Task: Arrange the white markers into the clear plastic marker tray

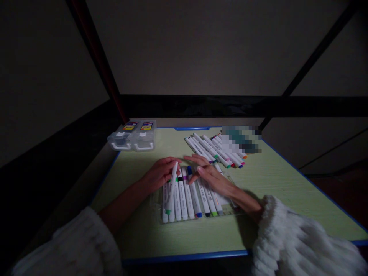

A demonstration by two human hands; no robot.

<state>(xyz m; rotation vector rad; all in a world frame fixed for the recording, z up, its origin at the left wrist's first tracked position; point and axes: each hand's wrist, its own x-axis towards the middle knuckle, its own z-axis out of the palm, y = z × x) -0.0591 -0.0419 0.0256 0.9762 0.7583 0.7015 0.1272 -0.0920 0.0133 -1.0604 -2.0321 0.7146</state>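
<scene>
My left hand (pixel 161 172) pinches a white marker (pixel 172 188) near its upper end. The marker tilts, with its green end pointing down toward me. Beneath it, several white markers (pixel 184 201) with coloured ends lie side by side in a clear plastic tray (pixel 157 216). My right hand (pixel 214 178) hovers over the right part of this row, fingers spread and nothing in them. It hides the upper ends of some markers there; whether it touches them I cannot tell.
A loose pile of white markers (pixel 212 149) lies at the back right, beside a blurred green patch (pixel 240 138). Two clear plastic cases (pixel 143 140) with white handles stand at the back left. The pale green table (pixel 161 241) has a blue edge.
</scene>
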